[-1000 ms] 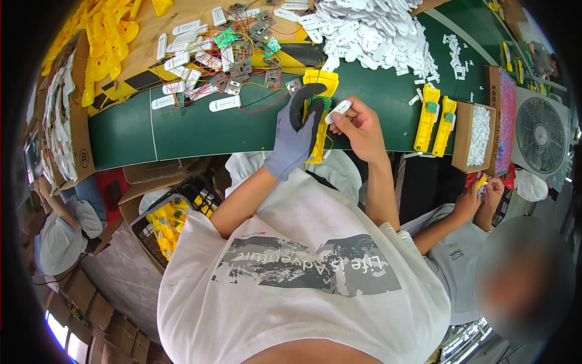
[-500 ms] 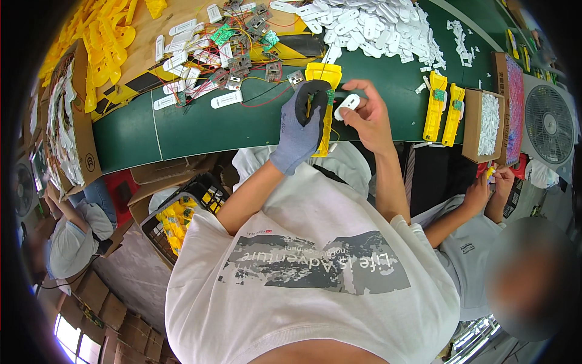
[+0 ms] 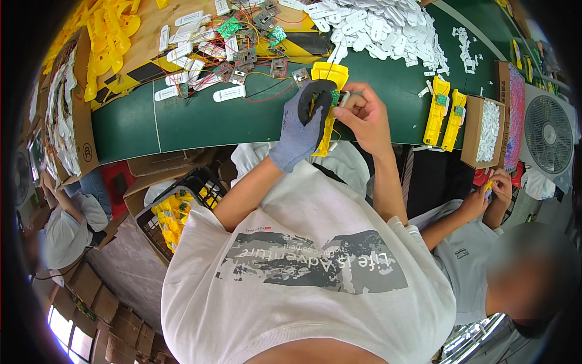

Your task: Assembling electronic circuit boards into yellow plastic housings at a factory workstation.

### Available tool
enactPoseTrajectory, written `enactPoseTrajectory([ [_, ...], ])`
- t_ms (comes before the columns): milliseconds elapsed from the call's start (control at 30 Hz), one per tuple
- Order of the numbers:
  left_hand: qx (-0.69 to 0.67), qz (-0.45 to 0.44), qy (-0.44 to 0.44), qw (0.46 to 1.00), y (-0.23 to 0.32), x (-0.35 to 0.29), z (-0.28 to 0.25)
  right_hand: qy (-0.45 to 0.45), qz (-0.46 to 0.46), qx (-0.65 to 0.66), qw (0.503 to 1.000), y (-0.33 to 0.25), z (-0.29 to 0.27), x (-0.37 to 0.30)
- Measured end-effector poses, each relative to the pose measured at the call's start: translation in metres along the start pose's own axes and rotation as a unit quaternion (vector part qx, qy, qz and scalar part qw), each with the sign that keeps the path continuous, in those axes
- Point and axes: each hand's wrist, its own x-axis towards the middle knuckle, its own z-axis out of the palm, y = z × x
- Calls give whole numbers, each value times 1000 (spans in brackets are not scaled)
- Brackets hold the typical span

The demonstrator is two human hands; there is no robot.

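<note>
My left hand (image 3: 303, 124), in a grey glove with black fingertips, grips a long yellow plastic housing (image 3: 329, 91) held over the edge of the green table (image 3: 200, 121). A small green circuit board (image 3: 334, 97) sits in the housing. My bare right hand (image 3: 364, 115) pinches a small white part (image 3: 344, 97) against the housing beside that board. Red and yellow wires (image 3: 273, 91) trail from the housing across the table.
A heap of white plastic pieces (image 3: 388, 27), loose circuit boards (image 3: 248, 42), yellow shells (image 3: 109, 36), two finished yellow housings (image 3: 444, 112) and a cardboard box of white parts (image 3: 488, 130) lie on the table. A fan (image 3: 548, 136) stands right. A seated co-worker's hands (image 3: 494, 191) work lower right. A black crate (image 3: 173, 212) sits below.
My right hand has brought the white part in against the housing near the green board. Both hands and the housing stay at the same spot by the table edge.
</note>
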Motion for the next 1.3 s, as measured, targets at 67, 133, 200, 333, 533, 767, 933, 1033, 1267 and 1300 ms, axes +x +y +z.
enactPoseTrajectory([
  [67, 17, 20, -1, 1000, 0, -1, 0, 0, -3, 2, 1000, 1, 4, 0],
  [133, -32, -20, 23, 999, -1, 0, 1, 3, -6, 4, 1000, 2, 7, 0],
  [200, -10, 1, 29, 1000, -2, -1, 3, 20, -33, 0, 999, 4, 10, -1],
  [333, 50, 38, 36, 997, 1, -1, 7, 79, -104, 1, 991, 9, 19, -9],
  [533, 95, 47, 4, 994, -3, 0, 6, 80, -109, -63, 989, 12, 16, -13],
  [767, 93, 71, 21, 993, -3, -4, 6, 107, -89, -48, 989, 11, 24, -19],
  [933, 82, 69, 10, 994, -3, -2, 5, 121, -87, -28, 988, 12, 26, -21],
  [1033, 98, 93, -6, 991, -7, -1, 6, 132, -79, 2, 988, 10, 23, -22],
  [1267, 162, 133, 4, 978, -9, -5, 10, 128, -235, -315, 910, 1, 20, -26],
  [1300, 157, 142, -1, 977, -9, -6, 10, 126, -236, -298, 916, 4, 20, -27],
])
